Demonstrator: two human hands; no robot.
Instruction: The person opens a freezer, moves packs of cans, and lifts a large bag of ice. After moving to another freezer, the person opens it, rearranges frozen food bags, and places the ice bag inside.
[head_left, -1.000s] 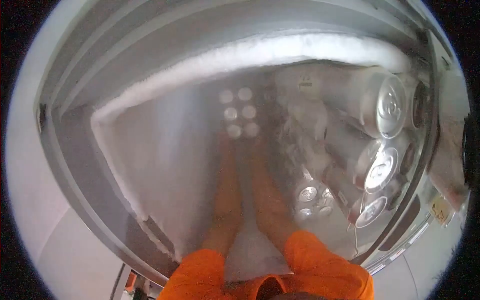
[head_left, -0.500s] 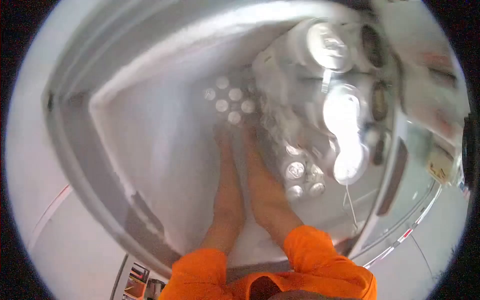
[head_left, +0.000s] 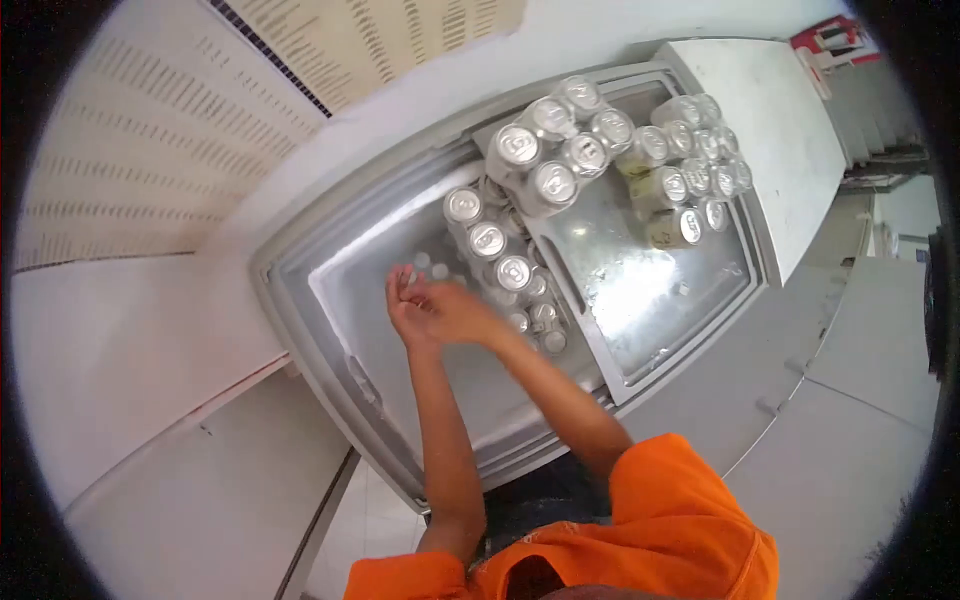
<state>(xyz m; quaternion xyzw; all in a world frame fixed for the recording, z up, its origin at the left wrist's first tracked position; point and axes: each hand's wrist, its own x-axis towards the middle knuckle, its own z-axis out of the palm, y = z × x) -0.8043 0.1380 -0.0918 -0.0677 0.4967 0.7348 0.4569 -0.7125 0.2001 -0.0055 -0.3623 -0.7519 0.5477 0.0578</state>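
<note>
Left grip [head_left: 406,312], right grip [head_left: 455,311] over open freezer [head_left: 335,362], cans [head_left: 487,240] inside

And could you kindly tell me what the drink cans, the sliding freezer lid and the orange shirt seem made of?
Drink cans: metal, likely aluminium, given shiny silver tops with pull tabs. Sliding freezer lid: smooth and glossy, probably glass, possibly clear plastic, since its panel throws back bright glare. Orange shirt: matte fabric, judging by its soft folds; the fibre can't be told.
</note>
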